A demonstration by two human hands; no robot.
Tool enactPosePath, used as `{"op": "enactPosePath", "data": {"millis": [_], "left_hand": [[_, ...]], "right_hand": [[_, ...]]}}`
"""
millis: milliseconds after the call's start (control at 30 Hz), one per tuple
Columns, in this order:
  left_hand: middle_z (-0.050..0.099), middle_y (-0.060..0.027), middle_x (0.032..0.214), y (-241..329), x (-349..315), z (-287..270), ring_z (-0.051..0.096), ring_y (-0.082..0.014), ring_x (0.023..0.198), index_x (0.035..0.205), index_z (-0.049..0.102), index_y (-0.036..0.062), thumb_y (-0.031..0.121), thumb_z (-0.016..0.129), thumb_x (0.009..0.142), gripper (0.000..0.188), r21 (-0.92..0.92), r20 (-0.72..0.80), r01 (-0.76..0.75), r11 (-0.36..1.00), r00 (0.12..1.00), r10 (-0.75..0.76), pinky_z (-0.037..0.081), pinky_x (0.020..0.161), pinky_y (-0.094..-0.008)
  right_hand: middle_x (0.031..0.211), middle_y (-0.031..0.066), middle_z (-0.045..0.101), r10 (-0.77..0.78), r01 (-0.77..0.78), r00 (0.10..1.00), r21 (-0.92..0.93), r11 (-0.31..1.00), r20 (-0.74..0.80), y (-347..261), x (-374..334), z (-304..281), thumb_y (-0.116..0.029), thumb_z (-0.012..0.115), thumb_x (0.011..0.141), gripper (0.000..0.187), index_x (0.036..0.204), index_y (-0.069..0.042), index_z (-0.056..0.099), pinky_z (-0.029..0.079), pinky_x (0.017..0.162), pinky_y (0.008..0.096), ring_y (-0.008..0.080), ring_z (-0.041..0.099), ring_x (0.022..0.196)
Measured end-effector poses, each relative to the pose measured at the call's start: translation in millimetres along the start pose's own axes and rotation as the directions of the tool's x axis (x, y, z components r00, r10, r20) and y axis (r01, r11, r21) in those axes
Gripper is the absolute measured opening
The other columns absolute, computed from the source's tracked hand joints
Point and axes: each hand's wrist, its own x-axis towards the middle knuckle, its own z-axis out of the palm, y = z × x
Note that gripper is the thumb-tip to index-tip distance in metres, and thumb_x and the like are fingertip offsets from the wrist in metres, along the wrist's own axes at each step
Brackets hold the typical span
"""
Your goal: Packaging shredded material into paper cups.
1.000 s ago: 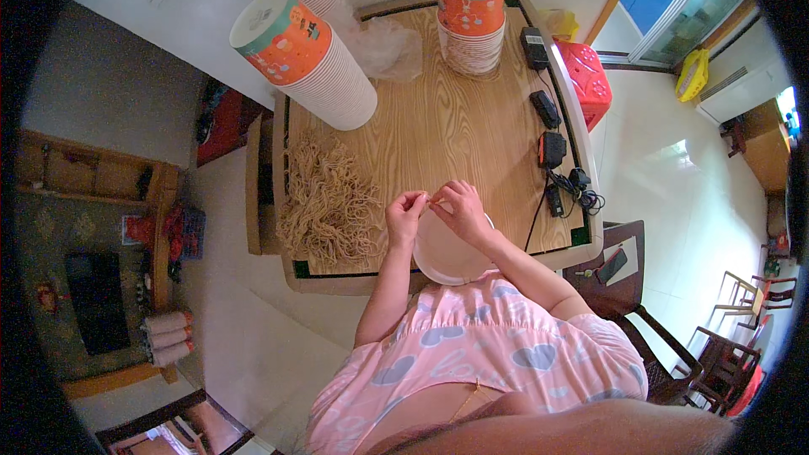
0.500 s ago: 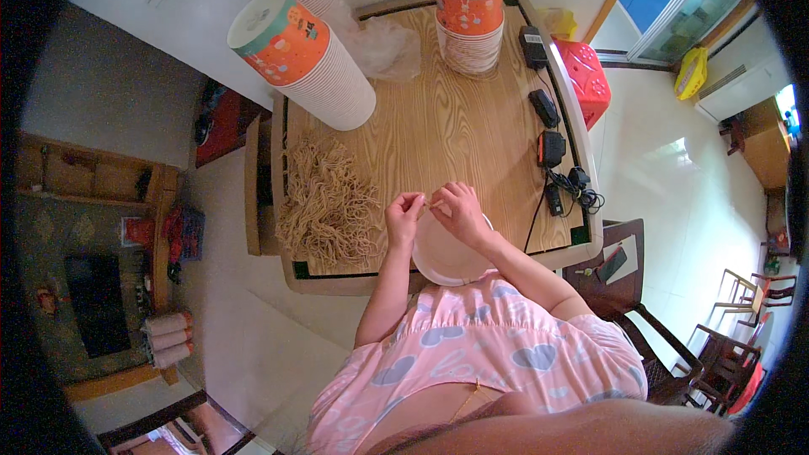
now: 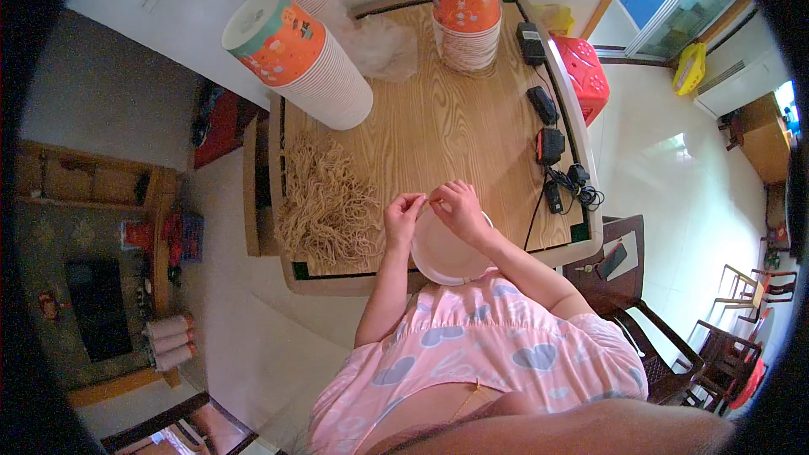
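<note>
A round white paper tub (image 3: 451,248) is right in front of my body at the table's near edge, its pale inside facing up. My left hand (image 3: 404,217) pinches at the tub's far left rim, thumb against forefinger. Right beside it, my right hand (image 3: 458,209) reaches over the tub with its fingers bent together. Between the fingertips shows a small tan bit of twine (image 3: 426,205); most of it is hidden by the fingers. A loose heap of tan twine pieces (image 3: 329,202) lies left of my hands.
A tall, leaning stack of paper tubs (image 3: 316,76) stands at the back left, a shorter stack (image 3: 468,17) at the back. Black adapters with cables (image 3: 552,147) line the wooden table's (image 3: 413,118) right side. Beyond are a red stool (image 3: 581,76) and a dark chair (image 3: 619,286).
Both hands stay pinched at the tub's far rim, with only a slight shift of the fingers. The whole view has tilted very slightly.
</note>
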Motion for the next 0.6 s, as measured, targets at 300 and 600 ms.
{"op": "enactPosePath", "data": {"millis": [300,600], "left_hand": [[0.062,-0.0015,0.078,-2,2,-3,0.055,-0.0081,0.067,0.084,0.062,0.004,0.009,0.064,0.077,0.008,-0.01,0.113,0.033,0.999,0.993,-0.032,0.044,0.061,-0.0204],[0.062,-0.0023,0.077,-3,4,0,0.057,-0.0095,0.07,0.082,0.061,0.004,0.007,0.062,0.078,0.005,-0.03,0.125,0.036,0.999,0.992,-0.032,0.046,0.066,-0.0225]], "right_hand": [[0.076,0.0072,0.057,-0.034,0.038,0.999,0.136,0.99,-0.032,5,3,-1,-0.003,0.058,0.074,0.006,0.078,-0.006,0.058,0.043,0.067,0.0358,0.0253,0.053,0.074],[0.077,0.012,0.058,0.078,-0.094,0.995,0.261,0.961,0.068,14,9,-2,0.001,0.056,0.077,0.004,0.081,-0.001,0.057,0.048,0.063,0.0317,0.0249,0.057,0.072]]}}
